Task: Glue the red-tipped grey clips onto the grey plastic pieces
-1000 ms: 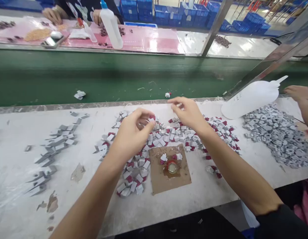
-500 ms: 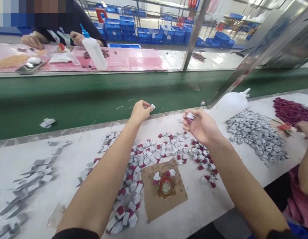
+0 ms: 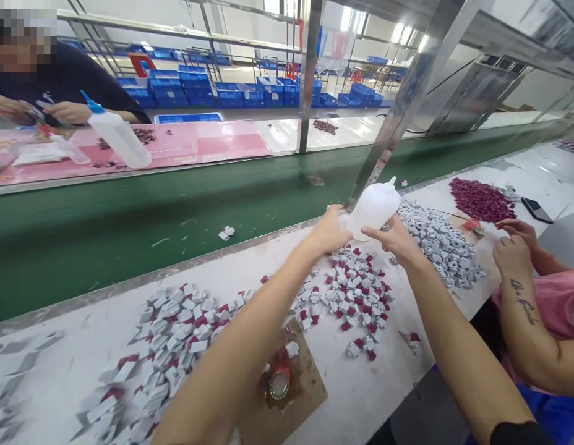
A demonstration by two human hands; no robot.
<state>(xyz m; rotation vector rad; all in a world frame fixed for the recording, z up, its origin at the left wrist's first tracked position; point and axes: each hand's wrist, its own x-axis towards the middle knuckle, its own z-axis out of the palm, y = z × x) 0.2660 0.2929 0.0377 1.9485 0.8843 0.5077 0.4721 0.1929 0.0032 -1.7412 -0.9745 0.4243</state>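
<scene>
A white plastic squeeze bottle (image 3: 375, 207) leans with its nozzle toward the upper right, by the table's far edge. My left hand (image 3: 331, 232) closes on its left end, fingers partly hidden. From the right, my right hand (image 3: 394, 238) grips the bottle, thumb in front and fingers partly behind it. Just below lies a pile of small grey-white pieces with dark red parts (image 3: 359, 287). A brown cardboard square (image 3: 308, 395), wet with liquid, carries a round red-rimmed dish (image 3: 278, 386) and a loose piece (image 3: 292, 349). My left forearm hides part of the square.
More pieces (image 3: 175, 321) spread at left. Grey pieces (image 3: 435, 241) and dark red parts (image 3: 482, 199) are heaped at right, near a co-worker's hands (image 3: 514, 247). A green conveyor belt (image 3: 129, 241) and a metal post (image 3: 384, 148) stand beyond; another person sits across.
The view has swung right. Both hands, each holding a small piece before, have moved onto the white bottle. The small pieces no longer show in them.
</scene>
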